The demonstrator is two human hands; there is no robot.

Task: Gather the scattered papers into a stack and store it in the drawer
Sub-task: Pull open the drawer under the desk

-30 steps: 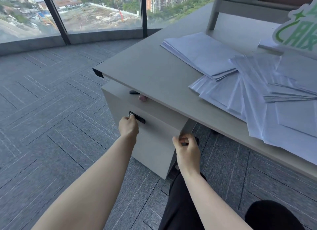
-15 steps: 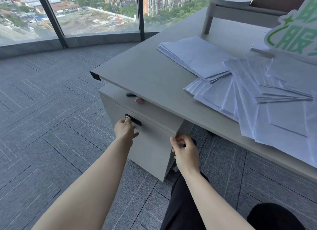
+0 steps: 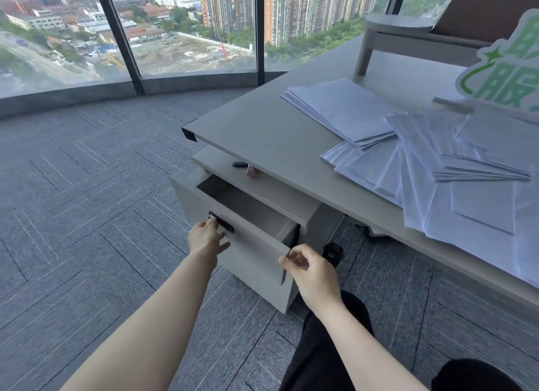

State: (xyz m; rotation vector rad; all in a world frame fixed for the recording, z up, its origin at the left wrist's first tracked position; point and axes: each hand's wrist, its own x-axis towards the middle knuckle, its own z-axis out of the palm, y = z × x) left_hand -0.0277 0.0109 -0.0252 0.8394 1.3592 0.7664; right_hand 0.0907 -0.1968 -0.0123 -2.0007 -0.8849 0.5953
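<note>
Below the middle of the frame, the left hand (image 3: 206, 239) hooks its fingers on the black handle (image 3: 221, 224) of the one open drawer (image 3: 248, 215), while the right hand (image 3: 310, 269) pinches the drawer front's right corner. Pulling unevenly on these two points could skew the drawer on its runners, and it may run into the person's knees close in front. At right, the papers (image 3: 437, 169) lie unstacked on the desk (image 3: 262, 131): one loose pile behind and several overlapping fans, sheets too many to count, which could slide off the near edge when gathered.
</note>
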